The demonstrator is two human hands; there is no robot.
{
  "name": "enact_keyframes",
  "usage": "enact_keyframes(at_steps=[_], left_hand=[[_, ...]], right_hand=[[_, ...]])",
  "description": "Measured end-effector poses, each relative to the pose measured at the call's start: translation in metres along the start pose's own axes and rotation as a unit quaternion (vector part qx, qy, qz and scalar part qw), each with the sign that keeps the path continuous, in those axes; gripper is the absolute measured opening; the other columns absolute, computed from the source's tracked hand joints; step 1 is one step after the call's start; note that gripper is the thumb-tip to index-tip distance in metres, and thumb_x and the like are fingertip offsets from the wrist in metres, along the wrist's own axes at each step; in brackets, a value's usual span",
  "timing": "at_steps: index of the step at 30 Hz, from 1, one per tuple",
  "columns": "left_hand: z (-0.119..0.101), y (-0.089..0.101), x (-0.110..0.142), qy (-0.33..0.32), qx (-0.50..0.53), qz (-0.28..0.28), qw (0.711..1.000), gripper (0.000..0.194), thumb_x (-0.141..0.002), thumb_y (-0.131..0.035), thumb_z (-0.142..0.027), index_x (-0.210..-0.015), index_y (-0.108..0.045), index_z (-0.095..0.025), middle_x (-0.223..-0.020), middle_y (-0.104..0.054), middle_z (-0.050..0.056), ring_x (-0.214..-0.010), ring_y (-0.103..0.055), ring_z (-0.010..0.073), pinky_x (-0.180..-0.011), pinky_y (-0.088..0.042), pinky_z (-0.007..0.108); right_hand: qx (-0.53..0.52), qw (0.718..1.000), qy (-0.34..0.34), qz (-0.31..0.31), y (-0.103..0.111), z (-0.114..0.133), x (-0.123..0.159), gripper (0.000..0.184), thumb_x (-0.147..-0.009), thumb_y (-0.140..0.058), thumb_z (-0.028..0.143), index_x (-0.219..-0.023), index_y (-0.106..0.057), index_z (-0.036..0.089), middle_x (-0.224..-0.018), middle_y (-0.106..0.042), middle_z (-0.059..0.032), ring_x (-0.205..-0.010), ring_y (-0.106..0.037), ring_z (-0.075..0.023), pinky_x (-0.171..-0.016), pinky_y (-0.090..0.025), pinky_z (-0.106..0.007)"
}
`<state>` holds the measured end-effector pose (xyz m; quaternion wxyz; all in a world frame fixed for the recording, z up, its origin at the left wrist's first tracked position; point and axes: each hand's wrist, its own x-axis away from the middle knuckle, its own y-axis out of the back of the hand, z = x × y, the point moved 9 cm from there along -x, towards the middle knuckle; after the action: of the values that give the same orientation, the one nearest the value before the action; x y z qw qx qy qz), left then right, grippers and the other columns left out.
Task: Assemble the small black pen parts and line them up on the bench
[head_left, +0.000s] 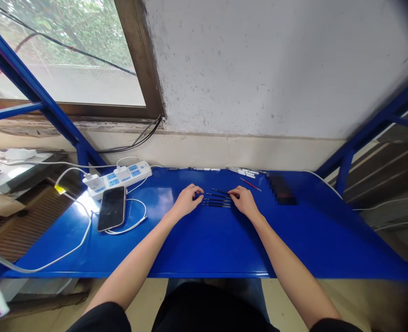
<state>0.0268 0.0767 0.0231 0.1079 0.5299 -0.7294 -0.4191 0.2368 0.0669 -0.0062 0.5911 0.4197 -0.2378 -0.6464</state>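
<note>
Several thin black pen refills (216,205) lie side by side on the blue tabletop (214,249), roughly parallel. Above them, one black pen refill (221,191) slants, its right end at the fingertips of my right hand (243,200), where thumb and index finger pinch together. At the left tips of the row rests my left hand (187,201), fingers curved, with a gap between thumb and forefinger and nothing visible in it. A red refill (250,184) lies beyond my right hand, near some white pen parts (247,173).
On the left, a phone (112,209) lies beside a white power strip (121,179) with chargers and a looping white cable (144,214). A dark, partly pixelated object (282,189) lies right of my hands. Blue metal posts (345,173) and a wall (245,74) bound the table.
</note>
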Motion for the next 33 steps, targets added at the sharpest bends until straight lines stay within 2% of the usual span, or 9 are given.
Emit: enact_keyframes(at_steps=[6, 9, 12, 14, 18, 22, 26, 33], left_hand=[[-0.008, -0.004, 0.003, -0.031, -0.005, 0.070, 0.997, 0.017, -0.079, -0.062, -0.027, -0.094, -0.064, -0.020, -0.088, -0.055, 0.002, -0.073, -0.053, 0.0139, -0.073, -0.045, 0.029], [-0.012, -0.011, 0.006, -0.050, 0.004, 0.100, 0.994, 0.019, -0.077, -0.065, -0.024, -0.096, -0.064, -0.021, -0.096, -0.057, 0.003, -0.080, -0.055, 0.0150, -0.076, -0.045, 0.029], [-0.013, -0.018, 0.007, -0.054, -0.006, 0.114, 0.992, 0.018, -0.076, -0.063, -0.018, -0.094, -0.064, -0.020, -0.092, -0.057, 0.003, -0.079, -0.056, 0.0151, -0.074, -0.045, 0.028], [-0.011, -0.021, 0.007, -0.050, -0.011, 0.110, 0.993, 0.014, -0.078, -0.061, -0.016, -0.092, -0.064, -0.019, -0.087, -0.056, 0.002, -0.076, -0.056, 0.0146, -0.072, -0.045, 0.028], [-0.010, -0.026, 0.004, -0.051, -0.001, 0.087, 0.995, 0.012, -0.079, -0.057, -0.011, -0.088, -0.062, -0.018, -0.082, -0.055, 0.001, -0.072, -0.055, 0.0130, -0.071, -0.045, 0.026], [-0.010, -0.027, 0.002, -0.053, 0.009, 0.058, 0.997, 0.013, -0.079, -0.055, -0.007, -0.085, -0.060, -0.017, -0.079, -0.055, 0.001, -0.070, -0.054, 0.0122, -0.069, -0.044, 0.025], [-0.012, -0.023, 0.002, -0.051, 0.011, 0.043, 0.998, 0.012, -0.080, -0.054, -0.010, -0.088, -0.060, -0.017, -0.084, -0.057, 0.002, -0.072, -0.055, 0.0129, -0.069, -0.045, 0.026], [-0.016, -0.015, 0.004, -0.068, -0.045, 0.015, 0.997, 0.021, -0.087, -0.047, -0.018, -0.102, -0.061, -0.018, -0.100, -0.059, 0.007, -0.095, -0.055, 0.0202, -0.088, -0.046, 0.037]], right_hand=[[0.002, 0.999, 0.034, 0.019, -0.007, 0.013, 0.003, 0.022, -0.087, -0.053, 0.016, -0.093, -0.073, 0.022, -0.086, -0.062, -0.0055, -0.086, -0.056, -0.0196, -0.080, -0.043, -0.032], [0.000, 0.998, 0.058, 0.029, -0.008, 0.023, 0.006, 0.019, -0.088, -0.056, 0.026, -0.098, -0.072, 0.021, -0.091, -0.061, -0.0067, -0.089, -0.055, -0.0210, -0.083, -0.043, -0.035], [0.004, 0.995, 0.089, 0.043, -0.009, 0.035, 0.010, 0.028, -0.084, -0.064, 0.035, -0.106, -0.068, 0.020, -0.096, -0.060, -0.0073, -0.092, -0.053, -0.0221, -0.088, -0.042, -0.038], [0.005, 0.993, 0.109, 0.055, -0.011, 0.042, 0.013, 0.033, -0.081, -0.067, 0.035, -0.110, -0.066, 0.020, -0.099, -0.058, -0.0074, -0.094, -0.053, -0.0225, -0.088, -0.041, -0.039], [0.001, 0.989, 0.129, 0.069, -0.015, 0.051, 0.016, 0.028, -0.081, -0.066, 0.026, -0.109, -0.064, 0.020, -0.101, -0.057, -0.0071, -0.095, -0.052, -0.0221, -0.088, -0.042, -0.039], [-0.005, 0.989, 0.132, 0.063, -0.017, 0.051, 0.015, 0.021, -0.083, -0.061, 0.020, -0.104, -0.064, 0.019, -0.096, -0.057, -0.0067, -0.092, -0.051, -0.0211, -0.086, -0.043, -0.037], [0.000, 0.990, 0.130, 0.052, -0.017, 0.047, 0.013, 0.019, -0.084, -0.058, 0.017, -0.102, -0.064, 0.019, -0.093, -0.057, -0.0064, -0.089, -0.051, -0.0202, -0.084, -0.043, -0.036], [0.016, 0.994, 0.103, 0.037, -0.014, 0.038, 0.010, 0.020, -0.085, -0.055, 0.017, -0.101, -0.066, 0.019, -0.092, -0.057, -0.0065, -0.089, -0.052, -0.0206, -0.083, -0.042, -0.035]])
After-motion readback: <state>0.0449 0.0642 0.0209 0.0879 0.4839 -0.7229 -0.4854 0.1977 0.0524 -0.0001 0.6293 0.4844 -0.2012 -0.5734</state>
